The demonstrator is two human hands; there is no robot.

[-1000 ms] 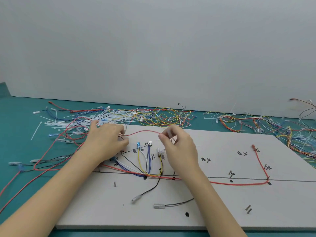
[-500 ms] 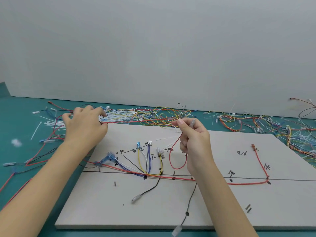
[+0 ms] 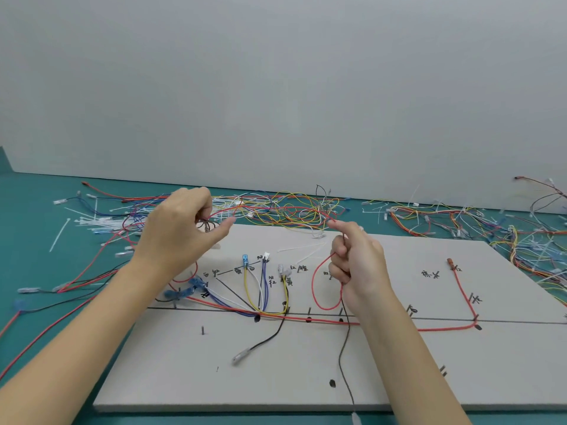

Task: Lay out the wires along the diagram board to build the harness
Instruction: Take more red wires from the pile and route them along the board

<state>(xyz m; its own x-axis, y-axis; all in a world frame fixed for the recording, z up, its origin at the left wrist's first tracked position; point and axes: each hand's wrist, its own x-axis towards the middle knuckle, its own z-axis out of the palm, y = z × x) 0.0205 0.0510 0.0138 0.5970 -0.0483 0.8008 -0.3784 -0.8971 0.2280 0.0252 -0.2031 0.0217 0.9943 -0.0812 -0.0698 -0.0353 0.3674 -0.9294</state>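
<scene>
You're stretching the red wire (image 3: 270,208) sideways above the board (image 3: 306,363), left hand (image 3: 178,231) and right hand (image 3: 357,262) each pinching it.

Matt grey board (image 3: 306,378), glossy plastic-sheathed wires (image 3: 460,289)

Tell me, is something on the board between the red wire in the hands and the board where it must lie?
Nothing solid blocks it. Under the red wire held by the left hand and right hand, the diagram board carries only routed wires and small pegs.
</scene>
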